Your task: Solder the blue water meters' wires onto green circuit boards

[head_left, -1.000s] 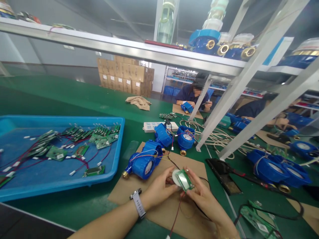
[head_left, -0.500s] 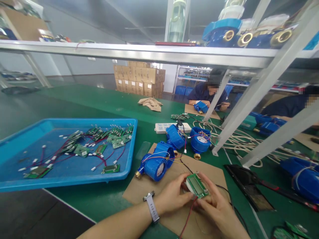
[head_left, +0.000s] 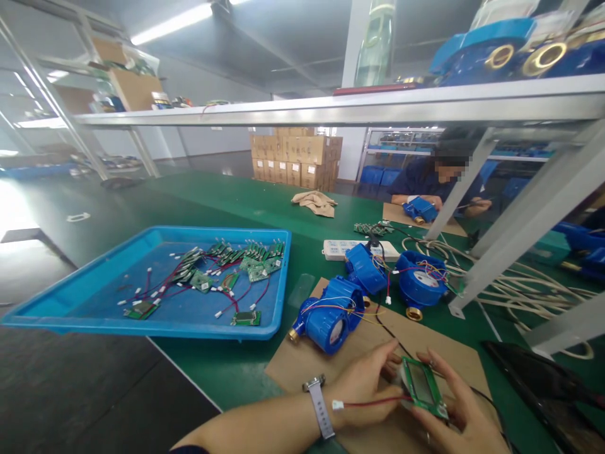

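A green circuit board [head_left: 439,408] with a grey display sits tilted between my two hands, above the brown cardboard sheet. My right hand [head_left: 472,413] grips it with thumb and fingers at its right and lower edges. On its other side, my left hand [head_left: 362,388] curls round the board's left edge, where a pale round part partly shows underneath. A red lead [head_left: 371,401] runs left from the board across my left hand and ends in a white plug [head_left: 337,405]. Beyond my hands lie several blue meter housings [head_left: 324,325] with thin coloured wires.
A blue tray [head_left: 282,284] of wired circuit boards stands left. Behind the housings are a white power strip [head_left: 338,250] and a cloth [head_left: 314,203]. Shelf posts [head_left: 515,236], pale cables [head_left: 515,284] and a black tool bound the right. A person [head_left: 449,170] works opposite.
The view has swung left, so everything appears farther right. The board has turned in my hands, and its red lead, which hung toward me, now lies leftward across my left hand.
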`<state>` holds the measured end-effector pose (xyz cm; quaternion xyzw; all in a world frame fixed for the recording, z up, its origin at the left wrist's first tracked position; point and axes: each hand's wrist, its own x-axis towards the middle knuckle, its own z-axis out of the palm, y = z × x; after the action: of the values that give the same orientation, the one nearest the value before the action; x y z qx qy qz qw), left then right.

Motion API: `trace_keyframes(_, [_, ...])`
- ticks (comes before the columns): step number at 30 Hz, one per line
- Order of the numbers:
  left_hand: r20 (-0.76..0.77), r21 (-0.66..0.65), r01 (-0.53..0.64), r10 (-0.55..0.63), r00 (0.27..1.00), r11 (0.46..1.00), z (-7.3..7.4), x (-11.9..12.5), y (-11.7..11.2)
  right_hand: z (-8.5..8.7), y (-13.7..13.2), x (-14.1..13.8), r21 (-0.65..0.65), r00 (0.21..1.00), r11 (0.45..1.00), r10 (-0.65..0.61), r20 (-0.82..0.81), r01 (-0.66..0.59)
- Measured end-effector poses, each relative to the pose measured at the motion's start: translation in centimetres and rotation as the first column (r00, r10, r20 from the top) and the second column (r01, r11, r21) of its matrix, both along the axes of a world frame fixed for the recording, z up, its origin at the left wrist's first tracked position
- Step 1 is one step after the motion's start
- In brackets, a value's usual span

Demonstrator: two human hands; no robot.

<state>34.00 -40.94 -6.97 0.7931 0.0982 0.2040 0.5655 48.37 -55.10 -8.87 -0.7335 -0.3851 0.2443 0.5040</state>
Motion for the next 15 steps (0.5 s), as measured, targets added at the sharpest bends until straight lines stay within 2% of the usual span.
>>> trace_keyframes(4, [0.105, 0.071, -0.064, 0.056, 0.993, 0.995, 0.9, -0.7, 0.3, -0.3, 0.0, 0.3, -0.015, 1.0, 1.0, 0.013, -0.028, -0.013])
trace_keyframes(9, [0.218, 0.162, -0.078, 0.042, 0.975, 0.984, 1.8, -1.5, 0.6, -0.1, 0.2, 0.0, -0.002, 0.993, 0.999, 0.034, -0.112, -0.035])
trace_keyframes(13, [0.246, 0.159, -0.076, 0.035, 0.969, 0.984, 2.0, -1.9, 0.6, 1.2, 0.4, -0.9, 0.067, 0.993, 0.997, -0.024, -0.118, 0.032])
trace_keyframes(15, [0.249, 0.143, -0.046, 0.009, 0.968, 0.989, 1.8, -2.1, 0.6, 2.1, 0.6, -1.5, 0.08, 0.984, 0.995, -0.042, -0.172, 0.056])
